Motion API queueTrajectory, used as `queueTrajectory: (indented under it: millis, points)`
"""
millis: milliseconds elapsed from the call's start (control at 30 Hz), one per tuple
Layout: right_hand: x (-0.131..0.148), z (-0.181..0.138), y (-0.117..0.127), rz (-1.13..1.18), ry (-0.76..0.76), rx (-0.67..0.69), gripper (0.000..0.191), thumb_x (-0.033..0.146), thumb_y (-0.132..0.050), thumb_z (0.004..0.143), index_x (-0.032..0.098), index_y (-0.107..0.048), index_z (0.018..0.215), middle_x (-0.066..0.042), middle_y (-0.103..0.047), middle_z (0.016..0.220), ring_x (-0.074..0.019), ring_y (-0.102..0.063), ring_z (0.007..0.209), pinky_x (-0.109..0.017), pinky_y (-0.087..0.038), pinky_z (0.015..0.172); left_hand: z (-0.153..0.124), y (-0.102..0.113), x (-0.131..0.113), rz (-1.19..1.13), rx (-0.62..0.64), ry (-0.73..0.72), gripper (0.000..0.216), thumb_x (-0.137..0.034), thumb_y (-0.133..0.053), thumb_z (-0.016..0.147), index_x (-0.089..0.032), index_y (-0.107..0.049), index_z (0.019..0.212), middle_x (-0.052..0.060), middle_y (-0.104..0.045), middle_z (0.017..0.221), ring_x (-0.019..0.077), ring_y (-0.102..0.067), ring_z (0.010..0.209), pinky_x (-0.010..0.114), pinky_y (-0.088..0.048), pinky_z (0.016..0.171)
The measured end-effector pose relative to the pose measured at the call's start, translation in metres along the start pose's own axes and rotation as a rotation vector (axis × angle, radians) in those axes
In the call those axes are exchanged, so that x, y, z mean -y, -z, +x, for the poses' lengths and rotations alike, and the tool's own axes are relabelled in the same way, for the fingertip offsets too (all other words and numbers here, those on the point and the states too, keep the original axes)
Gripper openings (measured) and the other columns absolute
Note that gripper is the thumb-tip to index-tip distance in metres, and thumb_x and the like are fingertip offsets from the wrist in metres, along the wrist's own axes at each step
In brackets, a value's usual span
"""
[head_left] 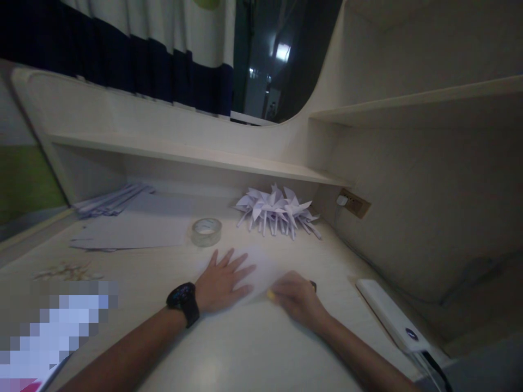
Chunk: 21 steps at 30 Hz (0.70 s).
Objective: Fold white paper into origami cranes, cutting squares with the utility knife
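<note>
A white sheet of paper (261, 267) lies on the pale desk (245, 348) in front of me. My left hand (223, 283), with a black watch on its wrist, rests flat on the sheet with the fingers spread. My right hand (298, 299) is closed at the sheet's right edge, and a small yellow tip and a dark end stick out of it; I cannot make out what it holds. Behind the sheet a roll of clear tape (206, 231) stands on the desk, and a pile of folded white paper pinwheels (278, 212) lies further back.
A stack of paper sheets (131, 226) and loose strips (110, 201) lie at the back left under a shelf (183, 155). A white flat device (392, 316) with a cable sits at the right. A wall socket (353, 203) is beyond the pinwheels. Small scraps (65, 270) lie at the left.
</note>
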State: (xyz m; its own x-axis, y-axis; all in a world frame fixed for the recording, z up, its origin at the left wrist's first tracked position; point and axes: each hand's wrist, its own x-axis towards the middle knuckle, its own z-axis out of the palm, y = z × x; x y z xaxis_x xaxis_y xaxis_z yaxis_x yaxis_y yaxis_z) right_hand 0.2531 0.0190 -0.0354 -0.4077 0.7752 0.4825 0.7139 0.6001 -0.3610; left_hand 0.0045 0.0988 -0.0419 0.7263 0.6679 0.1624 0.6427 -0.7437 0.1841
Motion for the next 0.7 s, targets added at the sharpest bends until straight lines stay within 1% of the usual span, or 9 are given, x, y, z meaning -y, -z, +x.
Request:
queueTrajectory:
  millis: [167, 433, 633, 700]
  points:
    - [0.002, 0.003, -0.006, -0.027, -0.015, 0.0, 0.014, 0.029, -0.062, 0.087, 0.025, -0.075, 0.09, -0.007, -0.07, 0.086, -0.0204, -0.06, 0.082, -0.033, -0.048, 0.073, 0.0, 0.001, 0.0, -0.007, 0.006, -0.003, 0.057, -0.066, -0.024, 0.09, -0.043, -0.032, 0.142, 0.0, -0.026, 0.153, 0.0412, -0.015, 0.139, 0.069, -0.004, 0.104]
    - [0.011, 0.009, -0.02, 0.042, 0.011, -0.018, 0.013, 0.028, -0.063, 0.086, 0.025, -0.074, 0.092, -0.006, -0.07, 0.09, -0.0207, -0.06, 0.086, -0.035, -0.047, 0.078, -0.001, 0.002, -0.001, -0.011, 0.014, 0.001, 0.057, -0.067, -0.022, 0.091, -0.044, -0.03, 0.142, 0.0, -0.025, 0.153, 0.0404, -0.014, 0.139, 0.069, -0.004, 0.104]
    - [0.013, 0.01, -0.02, 0.071, 0.032, -0.02, 0.013, 0.026, -0.065, 0.085, 0.025, -0.074, 0.094, -0.006, -0.07, 0.089, -0.021, -0.06, 0.088, -0.034, -0.047, 0.08, -0.002, 0.002, -0.001, -0.015, 0.01, -0.006, 0.057, -0.067, -0.021, 0.091, -0.044, -0.03, 0.142, 0.0, -0.025, 0.153, 0.041, -0.014, 0.139, 0.07, -0.004, 0.103]
    - [0.013, 0.009, -0.019, 0.085, 0.035, -0.004, 0.013, 0.025, -0.065, 0.085, 0.025, -0.074, 0.095, -0.006, -0.07, 0.092, -0.0213, -0.06, 0.09, -0.035, -0.047, 0.082, -0.002, 0.002, -0.001, -0.017, 0.012, -0.007, 0.057, -0.067, -0.022, 0.091, -0.044, -0.03, 0.142, 0.0, -0.024, 0.154, 0.0409, -0.014, 0.139, 0.07, -0.004, 0.103]
